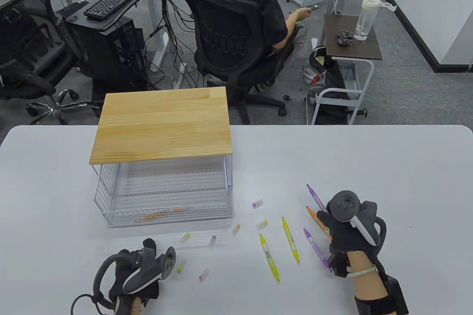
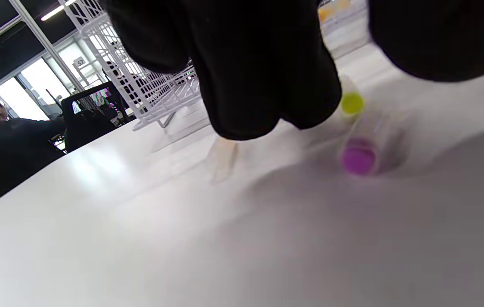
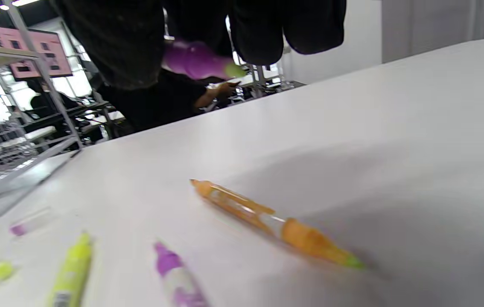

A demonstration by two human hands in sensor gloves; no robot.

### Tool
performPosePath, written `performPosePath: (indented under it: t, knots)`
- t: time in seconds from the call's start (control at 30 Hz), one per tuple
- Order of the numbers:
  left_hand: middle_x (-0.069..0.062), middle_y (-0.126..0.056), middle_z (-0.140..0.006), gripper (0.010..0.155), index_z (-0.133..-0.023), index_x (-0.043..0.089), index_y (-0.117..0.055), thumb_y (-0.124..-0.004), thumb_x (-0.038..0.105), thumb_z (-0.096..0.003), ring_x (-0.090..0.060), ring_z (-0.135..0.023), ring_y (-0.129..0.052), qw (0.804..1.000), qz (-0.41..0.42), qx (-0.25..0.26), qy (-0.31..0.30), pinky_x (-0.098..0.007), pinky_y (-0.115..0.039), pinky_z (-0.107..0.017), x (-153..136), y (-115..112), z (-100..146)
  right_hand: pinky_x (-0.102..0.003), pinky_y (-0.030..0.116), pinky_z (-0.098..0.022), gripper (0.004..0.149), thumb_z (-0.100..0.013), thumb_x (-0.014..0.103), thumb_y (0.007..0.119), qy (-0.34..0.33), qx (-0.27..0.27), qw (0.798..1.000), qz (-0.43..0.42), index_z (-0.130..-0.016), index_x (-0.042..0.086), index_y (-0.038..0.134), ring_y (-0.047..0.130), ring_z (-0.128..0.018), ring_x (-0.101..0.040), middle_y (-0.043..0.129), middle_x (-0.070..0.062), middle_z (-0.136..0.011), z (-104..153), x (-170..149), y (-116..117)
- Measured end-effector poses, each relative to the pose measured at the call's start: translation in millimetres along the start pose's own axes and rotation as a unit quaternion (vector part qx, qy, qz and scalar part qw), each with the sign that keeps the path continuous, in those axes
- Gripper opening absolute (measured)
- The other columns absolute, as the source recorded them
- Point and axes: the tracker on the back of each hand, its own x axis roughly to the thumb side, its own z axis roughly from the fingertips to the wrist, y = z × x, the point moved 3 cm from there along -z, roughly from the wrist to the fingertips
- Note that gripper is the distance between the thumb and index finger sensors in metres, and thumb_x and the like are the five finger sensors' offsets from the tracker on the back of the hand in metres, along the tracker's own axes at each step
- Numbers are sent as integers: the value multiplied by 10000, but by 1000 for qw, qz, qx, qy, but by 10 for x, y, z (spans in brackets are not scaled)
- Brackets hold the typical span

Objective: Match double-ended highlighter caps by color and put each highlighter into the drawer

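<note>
Progress looks early: one orange highlighter (image 1: pixel 157 214) already lies in the wire drawer (image 1: pixel 111 197), while two yellow, two purple and another orange one (image 3: pixel 267 221), all uncapped, sit on the table (image 1: pixel 369 167) with loose caps between the hands. The right hand (image 1: pixel 345 228) pinches a purple highlighter (image 3: pixel 195 59); whether the left hand (image 1: pixel 142 274), over a purple cap (image 2: pixel 358 157), grips anything cannot be told. Bare tabletop around both hands leaves free room, with the drawer's open front just beyond the caps.

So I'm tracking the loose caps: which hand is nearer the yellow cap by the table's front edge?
Left. The left hand sits just beside the yellow cap; the right hand is far across, among the highlighters.
</note>
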Motion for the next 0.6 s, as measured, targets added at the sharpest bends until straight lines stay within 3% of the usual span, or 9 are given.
performPosePath:
  t: [0.33, 0.6]
  knots:
    - [171, -964, -786, 885, -1045, 120, -617, -805, 553, -296, -51, -676, -1037, 999, -35, -32, 6, -432, -753, -669, 44, -103, -42, -751, 366, -694, 478, -579, 412, 801, -114, -32, 992, 33, -927, 89, 745, 566, -1016, -579, 579, -223, -1171, 318, 598, 45]
    - [181, -947, -728, 868, -1050, 136, -597, -809, 524, -303, -27, -631, -1040, 999, -25, -21, -1, -423, -747, -677, 31, -110, -54, -752, 382, -690, 476, -576, 415, 802, -162, -34, 984, 60, -921, 89, 754, 586, -1008, -579, 600, -222, -1163, 461, 909, 212]
